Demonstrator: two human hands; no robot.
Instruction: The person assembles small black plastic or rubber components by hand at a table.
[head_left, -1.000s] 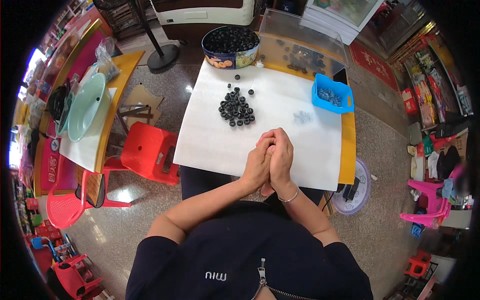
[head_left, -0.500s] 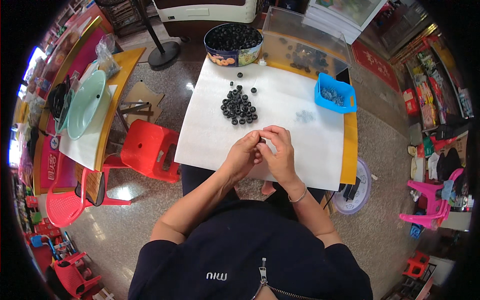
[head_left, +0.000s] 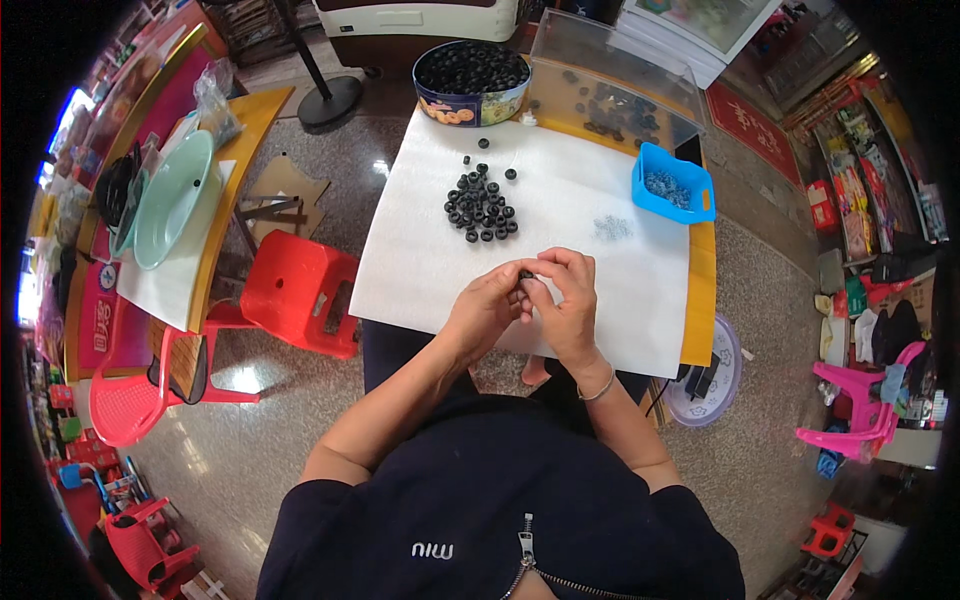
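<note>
Close together over the near part of the white sheet (head_left: 400,270), my left hand (head_left: 487,308) and my right hand (head_left: 568,312) meet fingertip to fingertip. Between them is a small black round piece (head_left: 526,275), mostly covered by the fingers. The left thumb and fingers pinch it, and the right thumb and forefinger close on it from the other side. Whether the right fingers also hold something tiny cannot be made out. Just beyond the hands lies a pile of similar black round pieces (head_left: 480,205) with holes in them. A few stray ones sit farther back.
A tin (head_left: 470,108) full of black pieces stands at the back, beside a clear plastic box (head_left: 610,75) holding more. Right of the sheet is a blue basket (head_left: 670,205) of tiny shiny parts; a small scatter (head_left: 612,228) lies nearby. A red stool (head_left: 290,285) stands left.
The right fingers have shifted slightly around the black piece, which shows a little more now. Both hands stay in the same place, and the view has tilted slightly.
</note>
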